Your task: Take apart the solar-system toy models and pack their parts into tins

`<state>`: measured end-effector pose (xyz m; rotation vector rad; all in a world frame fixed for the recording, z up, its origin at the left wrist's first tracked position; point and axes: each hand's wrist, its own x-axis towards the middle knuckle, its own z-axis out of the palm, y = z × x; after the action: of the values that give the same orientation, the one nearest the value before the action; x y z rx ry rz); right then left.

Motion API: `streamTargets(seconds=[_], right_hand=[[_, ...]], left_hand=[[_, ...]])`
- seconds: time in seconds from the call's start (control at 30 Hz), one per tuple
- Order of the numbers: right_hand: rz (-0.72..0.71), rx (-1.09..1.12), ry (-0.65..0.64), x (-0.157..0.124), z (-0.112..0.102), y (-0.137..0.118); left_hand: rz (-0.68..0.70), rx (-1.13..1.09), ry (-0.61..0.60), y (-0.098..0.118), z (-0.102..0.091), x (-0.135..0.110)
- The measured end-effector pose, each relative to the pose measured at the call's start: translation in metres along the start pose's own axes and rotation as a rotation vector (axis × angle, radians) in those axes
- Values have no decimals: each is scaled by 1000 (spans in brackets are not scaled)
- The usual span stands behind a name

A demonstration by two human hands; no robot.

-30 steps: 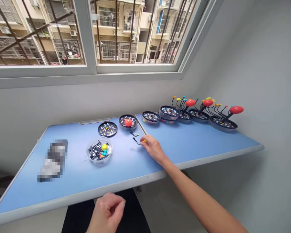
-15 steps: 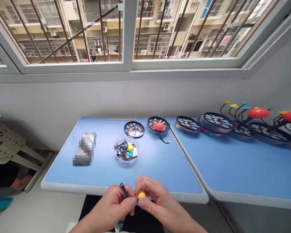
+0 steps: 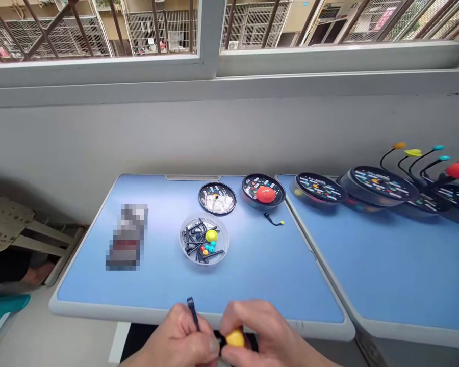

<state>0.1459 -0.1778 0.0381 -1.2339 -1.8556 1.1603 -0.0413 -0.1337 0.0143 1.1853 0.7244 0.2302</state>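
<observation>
Low at the table's front edge, my left hand (image 3: 185, 336) is closed around a thin black rod (image 3: 193, 312), whose flat end sticks up past the fingers. Beside it, my right hand (image 3: 262, 331) pinches a yellow ball (image 3: 235, 338) between thumb and fingers. The two hands nearly meet, and the ball sits by the rod's lower end; whether they are joined is hidden. Beyond the hands, a clear round dish (image 3: 224, 229) holds several black rods, a larger yellow ball (image 3: 211, 235) and small teal, red and orange balls.
A black printed disc (image 3: 217, 198) lies behind the dish. Right of it, a black-topped round case (image 3: 252, 186) carries a red ball (image 3: 265, 194); a bent black rod with a yellow tip (image 3: 274, 220) lies in front. A blurred packet (image 3: 126, 239) is left. More round cases (image 3: 319, 188) line the adjoining table.
The view has tilted downward and come closer, so both hands appear lower in the picture. They still hold the black rod and the yellow ball, which now sit slightly farther apart.
</observation>
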Motion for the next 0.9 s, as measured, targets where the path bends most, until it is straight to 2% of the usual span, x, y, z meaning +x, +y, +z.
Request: streamTargets(seconds=[0.07, 0.17, 0.23, 0.3, 0.37, 0.43, 0.53, 0.63, 0.73, 0.9], right_hand=[[38, -41, 41, -3, -9, -2], [46, -78, 73, -1, -24, 2], [12, -136, 176, 7, -33, 10], [-35, -210, 290, 19, -39, 22], [-62, -284, 340, 34, -43, 34], [-59, -362, 357, 49, -43, 45], [-30, -479, 362, 66, -41, 55], [-19, -517, 348, 73, -38, 61], [-10, -487, 381, 70, -40, 64], [57, -539, 547, 46, -66, 78]], left_hand=[[45, 61, 9, 5, -7, -4], [128, 330, 27, 17, -17, -4], [157, 554, 137, 22, -23, 3], [172, 753, 316, 26, -29, 13], [191, 955, 461, 29, -36, 25], [189, 1181, 528, 35, -43, 37], [91, 1435, 542, 49, -52, 52], [8, 1554, 520, 61, -56, 63], [-14, 1601, 522, 67, -57, 70], [39, 1556, 601, 62, -60, 72]])
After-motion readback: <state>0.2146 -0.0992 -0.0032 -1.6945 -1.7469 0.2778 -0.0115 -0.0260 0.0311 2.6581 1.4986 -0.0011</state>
